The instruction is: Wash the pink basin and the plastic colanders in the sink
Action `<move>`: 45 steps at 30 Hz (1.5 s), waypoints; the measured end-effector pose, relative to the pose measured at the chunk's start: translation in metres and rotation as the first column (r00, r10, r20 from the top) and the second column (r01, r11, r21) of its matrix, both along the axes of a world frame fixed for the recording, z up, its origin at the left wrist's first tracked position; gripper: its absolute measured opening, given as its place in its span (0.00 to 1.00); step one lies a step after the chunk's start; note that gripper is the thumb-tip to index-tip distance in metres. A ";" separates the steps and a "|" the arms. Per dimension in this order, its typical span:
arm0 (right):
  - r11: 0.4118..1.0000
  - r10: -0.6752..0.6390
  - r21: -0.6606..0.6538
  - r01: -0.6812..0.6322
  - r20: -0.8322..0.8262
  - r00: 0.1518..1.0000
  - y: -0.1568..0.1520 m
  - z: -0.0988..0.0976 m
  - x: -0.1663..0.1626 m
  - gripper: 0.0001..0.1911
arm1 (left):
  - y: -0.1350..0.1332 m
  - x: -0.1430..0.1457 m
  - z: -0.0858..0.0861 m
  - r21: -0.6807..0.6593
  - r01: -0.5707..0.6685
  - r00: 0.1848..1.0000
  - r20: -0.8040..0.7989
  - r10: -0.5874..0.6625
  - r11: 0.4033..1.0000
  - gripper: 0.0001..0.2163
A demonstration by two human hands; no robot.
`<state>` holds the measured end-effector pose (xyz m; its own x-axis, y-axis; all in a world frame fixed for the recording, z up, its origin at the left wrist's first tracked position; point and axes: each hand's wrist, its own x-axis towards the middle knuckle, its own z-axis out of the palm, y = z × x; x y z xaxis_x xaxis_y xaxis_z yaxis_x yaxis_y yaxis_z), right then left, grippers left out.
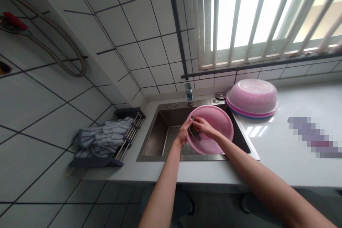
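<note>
Landmark: pink basin (220, 123), round, plastic by its look, wall finely ribbed, set in the right part of the sink (149, 157), which is brushed metal and rectangular. Left hand (184, 132) at the basin's left rim; its grip is narrow, holding a small dark greenish item (195, 134), soft-edged in outline, too small to identify. Right hand (205, 127) over the basin's interior; its grip is narrow too, curled fingers on the item's upper part. Item therefore lies between both hands, above the basin's left side. Behind the basin: shiny metal faucet (188, 93). Right of and behind it, on the glossy white bench (283, 160): upturned bowls (252, 96), domed, translucent pink with a mesh-like texture, blue edge beneath. Well left of the basin: crumpled striped cloth (105, 138) on a dark-ended rack (128, 134) with slim metal bars
</note>
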<state>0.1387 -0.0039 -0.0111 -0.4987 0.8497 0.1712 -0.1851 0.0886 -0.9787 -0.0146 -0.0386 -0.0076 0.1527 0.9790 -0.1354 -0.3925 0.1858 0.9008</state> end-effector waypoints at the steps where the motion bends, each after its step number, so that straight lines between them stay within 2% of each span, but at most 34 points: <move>1: 0.994 -0.105 -0.027 0.104 -0.039 0.994 0.003 0.000 0.001 0.21 | 0.001 0.002 0.000 0.024 -0.004 1.000 0.007 0.003 1.000 0.27; 3: 0.976 -0.214 -0.060 0.210 -0.072 0.974 0.006 -0.001 0.002 0.22 | 0.001 0.004 0.000 0.061 -0.013 1.000 0.011 0.012 0.998 0.26; 4: 0.980 -0.197 -0.050 0.194 -0.060 0.979 0.005 -0.002 0.002 0.22 | 0.002 0.004 -0.001 0.066 -0.016 1.000 0.002 0.016 0.998 0.26; 6: 0.999 -0.040 -0.004 0.040 0.014 0.999 0.003 -0.006 -0.001 0.21 | 0.001 0.002 -0.001 0.040 -0.016 1.000 -0.024 0.017 0.999 0.28; 8: 0.984 0.173 0.025 -0.177 0.112 0.978 -0.001 -0.009 -0.005 0.18 | 0.000 -0.001 -0.001 -0.006 0.003 0.999 -0.046 -0.003 1.000 0.32; 9: 0.970 0.236 0.031 -0.243 0.142 0.961 -0.003 -0.010 -0.006 0.17 | -0.001 -0.002 -0.001 -0.019 0.011 0.999 -0.052 -0.012 1.000 0.33; 10: 0.967 0.246 0.036 -0.253 0.149 0.958 -0.003 -0.011 -0.007 0.17 | -0.002 -0.003 0.000 -0.020 0.014 0.999 -0.052 -0.015 1.000 0.33; 11: 0.977 0.203 0.040 -0.210 0.138 0.969 -0.003 -0.011 -0.007 0.17 | -0.002 -0.003 0.001 -0.008 0.007 0.999 -0.049 -0.007 1.000 0.33; 13: 0.999 -0.006 0.038 0.003 0.082 0.997 0.001 -0.010 -0.005 0.18 | -0.003 -0.002 0.003 0.040 -0.017 0.999 -0.034 0.018 0.999 0.31; 15: 0.970 -0.241 0.025 0.241 0.013 0.970 0.006 -0.006 0.000 0.18 | -0.003 0.001 0.006 0.080 -0.016 1.000 -0.013 0.017 0.997 0.28; 17: 0.932 -0.361 0.034 0.362 -0.038 0.932 0.009 -0.003 0.003 0.17 | -0.003 0.004 0.007 0.096 -0.003 1.000 0.005 0.002 0.995 0.27; 19: 0.948 -0.309 0.073 0.310 -0.031 0.951 0.008 -0.003 0.002 0.16 | -0.003 0.004 0.006 0.090 -0.006 1.000 0.008 0.006 0.996 0.27; 21: 0.988 -0.119 0.103 0.113 0.056 0.991 0.002 -0.007 -0.004 0.15 | -0.002 0.001 0.004 0.070 -0.039 0.999 -0.015 0.040 0.997 0.27; 23: 0.991 0.082 0.090 -0.099 0.172 0.982 -0.003 -0.013 -0.011 0.13 | -0.002 -0.003 0.001 0.061 -0.069 0.996 -0.053 0.073 0.996 0.27; 24: 0.985 0.132 0.082 -0.152 0.206 0.970 -0.004 -0.015 -0.013 0.13 | -0.002 -0.005 0.000 0.062 -0.079 0.994 -0.068 0.083 0.995 0.27; 26: 0.989 0.098 0.088 -0.118 0.203 0.974 -0.003 -0.016 -0.013 0.13 | -0.003 -0.006 0.000 0.069 -0.070 0.994 -0.078 0.075 0.995 0.27; 28: 0.995 -0.058 0.092 0.046 0.131 0.990 0.003 -0.014 -0.008 0.15 | -0.003 -0.004 0.001 0.076 -0.035 0.997 -0.065 0.040 0.997 0.27; 30: 0.972 -0.227 0.069 0.223 0.051 0.973 0.012 -0.011 0.000 0.18 | -0.004 -0.001 0.002 0.093 -0.011 0.999 -0.049 0.015 0.996 0.27; 32: 0.944 -0.328 0.047 0.327 0.011 0.945 0.018 -0.009 0.005 0.20 | -0.004 0.002 0.004 0.100 -0.007 0.999 -0.038 0.011 0.995 0.26; 34: 0.945 -0.326 0.044 0.325 0.026 0.945 0.019 -0.012 0.005 0.23 | -0.004 0.003 0.005 0.087 -0.009 0.999 -0.030 0.012 0.996 0.25; 35: 0.960 -0.279 0.049 0.277 0.054 0.959 0.016 -0.014 0.002 0.24 | -0.004 0.002 0.005 0.078 -0.014 0.999 -0.029 0.016 0.997 0.25; 37: 0.991 -0.129 0.057 0.123 0.122 0.984 0.009 -0.019 -0.005 0.27 | -0.005 -0.001 0.005 0.058 -0.036 0.999 -0.033 0.038 0.998 0.26; 40: 0.996 0.063 0.043 -0.073 0.186 0.980 -0.002 -0.023 -0.013 0.29 | -0.006 -0.004 0.005 0.033 -0.069 0.997 -0.039 0.070 0.997 0.29; 42: 0.997 0.058 0.036 -0.065 0.162 0.985 -0.004 -0.021 -0.013 0.28 | -0.006 -0.005 0.005 0.027 -0.069 0.997 -0.042 0.071 0.997 0.29; 45: 0.989 -0.148 0.010 0.147 0.061 0.987 0.005 -0.013 -0.003 0.27 | -0.005 -0.002 0.004 0.045 -0.029 0.999 -0.044 0.031 0.999 0.28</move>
